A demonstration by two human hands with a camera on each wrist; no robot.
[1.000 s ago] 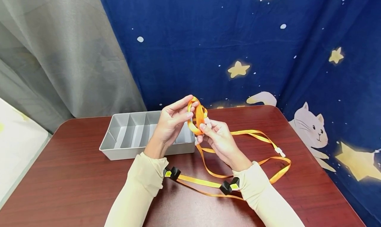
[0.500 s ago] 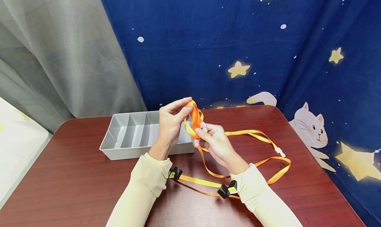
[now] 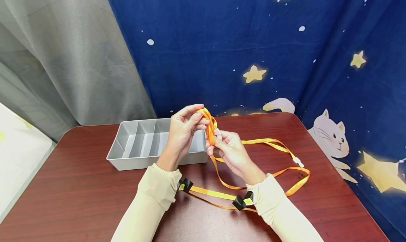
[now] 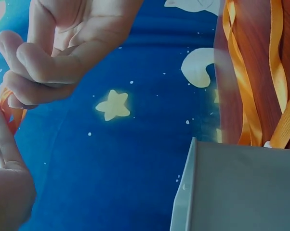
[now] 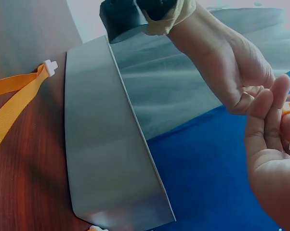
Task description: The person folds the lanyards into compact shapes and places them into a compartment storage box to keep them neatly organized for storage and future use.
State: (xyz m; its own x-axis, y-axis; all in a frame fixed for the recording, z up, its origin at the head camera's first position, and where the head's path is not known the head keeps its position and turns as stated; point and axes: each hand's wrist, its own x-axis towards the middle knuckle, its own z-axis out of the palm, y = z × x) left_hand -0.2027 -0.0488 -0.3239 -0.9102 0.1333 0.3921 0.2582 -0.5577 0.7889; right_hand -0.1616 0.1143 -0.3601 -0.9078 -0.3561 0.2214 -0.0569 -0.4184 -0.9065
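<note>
Where the two cream sleeves (image 3: 144, 199) come in from the near edge, a black block (image 3: 185, 185) sits at the inner side of each wrist, perhaps turned that way to face the fingers' work. Between and below the wrists, loose orange straps (image 3: 212, 193) lie on the dark red table (image 3: 76, 178), curving slackly out to the right, where a white clip (image 3: 297, 162) rests; whether they join the piece in the hands, I cannot tell. Over them, the right hand (image 3: 233, 150) grips the lower end of a coiled orange lanyard (image 3: 210, 129), close beside a white buckle (image 3: 217, 132). The left hand (image 3: 184, 132) pinches the coil's top between thumb and forefinger. Both hands are thus clamped on the same coil, probably because soft ribbon springs open unless pressed at both ends. It stands roughly upright, lifted off the table, which likely gives the fingers room around it. Beyond the left hand, which partly hides it, a grey tray (image 3: 136, 163) lies lengthwise, its dividers making side-by-side compartments; it seems set there for easy reach. Farthest off hang a grey curtain (image 3: 79, 58) and a star-printed blue curtain (image 3: 203, 58).
</note>
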